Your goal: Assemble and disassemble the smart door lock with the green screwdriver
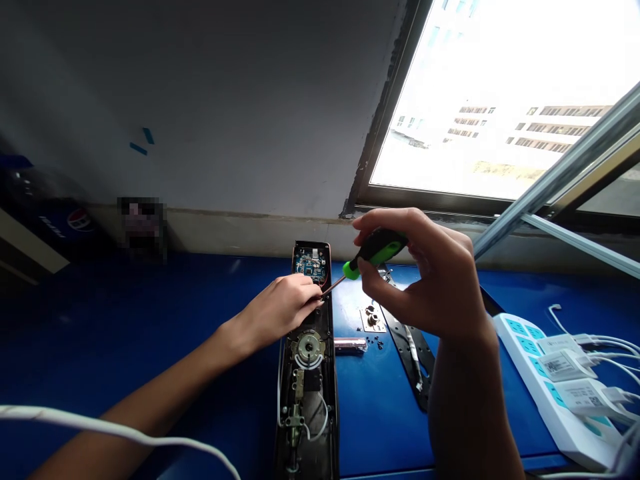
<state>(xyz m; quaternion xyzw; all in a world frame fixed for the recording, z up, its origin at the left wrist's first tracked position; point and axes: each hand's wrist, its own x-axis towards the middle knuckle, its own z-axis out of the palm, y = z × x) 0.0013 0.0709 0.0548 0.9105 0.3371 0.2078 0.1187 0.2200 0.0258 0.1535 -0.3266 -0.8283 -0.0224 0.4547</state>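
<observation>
A long black housing [333,400] lies open on the table, its inner parts exposed; it looks like an electronic door lock. A blue circuit board [310,261] sits at its far end and a round metal mechanism [309,347] near its middle. My right hand [425,273] grips the green and black handle of a screwdriver [383,250], thumb and fingers around it. The shaft slants down left to the housing. My left hand [287,303] rests over the housing below the board, fingers pinched together beside the screwdriver's tip. What they pinch is hidden.
On the blue table [200,320], right of the housing, lie a small metal plate [373,319], several dark screws [375,343], a pinkish cylinder [350,345] and a long black plate [413,360]. A white power strip [545,400] with plugged chargers stands right. A white cable [125,433] crosses front left.
</observation>
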